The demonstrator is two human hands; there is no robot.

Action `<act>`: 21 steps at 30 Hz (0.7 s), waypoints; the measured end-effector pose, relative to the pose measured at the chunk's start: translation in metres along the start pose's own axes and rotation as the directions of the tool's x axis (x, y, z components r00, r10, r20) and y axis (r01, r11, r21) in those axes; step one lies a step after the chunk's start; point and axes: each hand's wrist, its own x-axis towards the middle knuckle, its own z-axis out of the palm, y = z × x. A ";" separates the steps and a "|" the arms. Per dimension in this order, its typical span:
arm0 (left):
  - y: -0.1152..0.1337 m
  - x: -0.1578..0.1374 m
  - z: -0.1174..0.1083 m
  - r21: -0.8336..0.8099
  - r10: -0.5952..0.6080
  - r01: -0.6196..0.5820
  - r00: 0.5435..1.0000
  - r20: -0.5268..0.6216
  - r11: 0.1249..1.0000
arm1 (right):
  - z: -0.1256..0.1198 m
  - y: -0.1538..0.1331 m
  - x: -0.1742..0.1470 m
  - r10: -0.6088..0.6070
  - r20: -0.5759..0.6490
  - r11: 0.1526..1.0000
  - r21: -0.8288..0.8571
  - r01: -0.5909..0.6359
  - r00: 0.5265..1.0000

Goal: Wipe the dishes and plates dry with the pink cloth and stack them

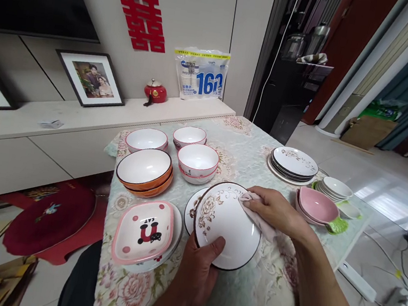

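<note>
My left hand [202,261] grips the lower left rim of a white plate [233,230] with a brown edge and brown flowers, thumb on top. The plate is held tilted above the table. Closed around a pale pink cloth [261,219], my right hand [270,208] presses it to the plate's upper right rim. Behind the held plate, another flowered plate [192,207] lies partly hidden. Left of my hands sits a square pink-rimmed cat dish [143,233] on a white plate.
Orange bowls [142,185] and red-rimmed bowls [198,160] stand stacked at the back left. On the right are a stack of flowered plates [296,162], pink dishes [316,205] and small white bowls [337,187]. A floral tablecloth [135,290] covers the table [244,133]. Behind runs a low cabinet [34,121].
</note>
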 end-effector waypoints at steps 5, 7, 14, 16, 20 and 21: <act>0.005 -0.002 -0.001 -0.015 -0.027 0.027 0.999 0.024 1.000 | 0.007 0.002 0.005 0.013 -0.124 0.977 0.215 0.014 0.992; 0.007 -0.002 -0.002 -0.034 -0.039 0.040 0.999 0.037 0.999 | 0.009 0.000 0.004 -0.006 -0.172 0.977 0.209 0.043 0.985; 0.007 -0.001 -0.003 -0.031 -0.119 0.122 0.990 0.076 0.992 | 0.004 -0.014 -0.005 -0.276 -0.213 0.960 -0.021 0.277 0.937; 0.005 -0.001 -0.002 -0.045 -0.095 0.099 0.991 0.090 0.994 | 0.003 -0.017 -0.005 -0.277 -0.254 0.959 -0.019 0.282 0.927; 0.002 -0.004 0.000 -0.083 -0.034 0.040 0.997 0.071 0.996 | 0.003 -0.015 -0.002 -0.157 -0.201 0.968 0.160 0.191 0.967; 0.002 -0.004 0.001 -0.090 -0.024 0.030 0.998 0.059 0.996 | 0.002 -0.013 -0.001 -0.119 -0.156 0.970 0.193 0.148 0.981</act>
